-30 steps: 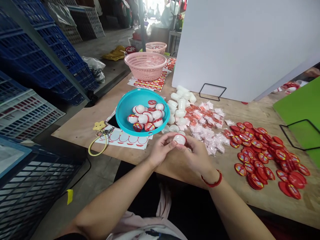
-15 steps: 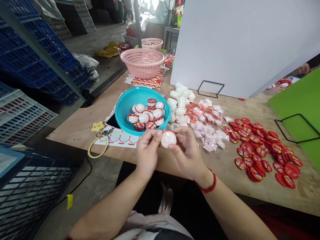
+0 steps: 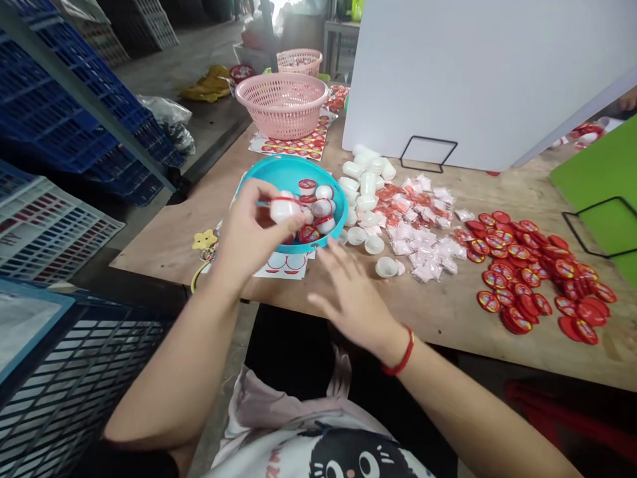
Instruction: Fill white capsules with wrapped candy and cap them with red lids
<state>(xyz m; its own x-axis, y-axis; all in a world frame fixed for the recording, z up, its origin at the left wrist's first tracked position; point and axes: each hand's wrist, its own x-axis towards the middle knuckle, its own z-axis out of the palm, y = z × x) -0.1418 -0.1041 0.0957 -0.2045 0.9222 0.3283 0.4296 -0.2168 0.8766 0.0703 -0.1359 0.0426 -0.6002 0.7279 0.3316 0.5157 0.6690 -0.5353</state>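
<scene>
Between the thumb and fingers of my left hand [image 3: 243, 232] is a small white plastic cup with a red lid [image 3: 285, 210], held over the near left side of a turquoise basin [image 3: 263, 174]. Several lidded cups [image 3: 324, 207] of the same sort lie inside that basin. My right hand [image 3: 351, 292] is empty, its fingers spread, just in front of the basin's near right rim. To its right a single white cup [image 3: 387, 267] stands on the table, with more white cups [image 3: 368, 182] piled farther back.
Small clear packets [image 3: 423, 245] lie in the middle, and red printed lids [image 3: 517, 265] are heaped at the right. Pink baskets [image 3: 282, 106] stand at the back. A white board [image 3: 448, 73] and a green board [image 3: 597, 166] rise behind. Blue crates [image 3: 64, 113] are stacked at the left.
My left hand has carried the lidded cup leftward and up over the basin. My right hand has let go of it and spread its fingers. The view has tilted down.
</scene>
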